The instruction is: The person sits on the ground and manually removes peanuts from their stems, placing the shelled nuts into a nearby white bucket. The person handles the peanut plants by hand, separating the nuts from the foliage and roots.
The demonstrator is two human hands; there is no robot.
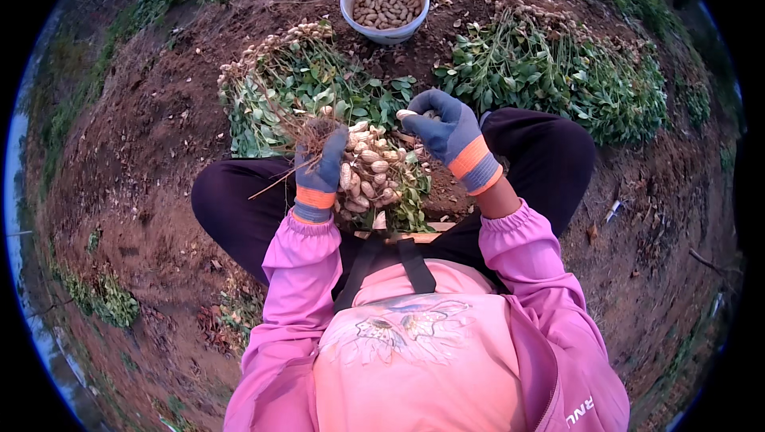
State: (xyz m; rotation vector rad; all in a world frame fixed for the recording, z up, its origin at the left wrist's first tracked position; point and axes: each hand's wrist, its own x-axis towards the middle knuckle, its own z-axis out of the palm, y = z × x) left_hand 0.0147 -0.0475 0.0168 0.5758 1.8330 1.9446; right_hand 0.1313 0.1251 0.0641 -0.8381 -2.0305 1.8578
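My left hand [321,160], in a blue-grey work glove with an orange cuff band, grips an uprooted peanut plant by its root end. Brown roots [305,127] stick out above that fist. A dense cluster of pale peanut pods [373,169] hangs to the right of the glove, with green leaves [413,208] below. My right hand [439,124], gloved alike, is curled around a few loose peanuts [406,114]; one pokes out at the fingertips. It is held up to the right of the cluster, apart from it. The palm side of the right glove is partly hidden.
A white plastic bucket [385,31] partly filled with peanuts stands on the soil ahead. Heaps of peanut plants lie at left [299,85] and right [556,67], pods facing outward. My bent knees flank the work. A wooden slat [418,237] shows beneath me.
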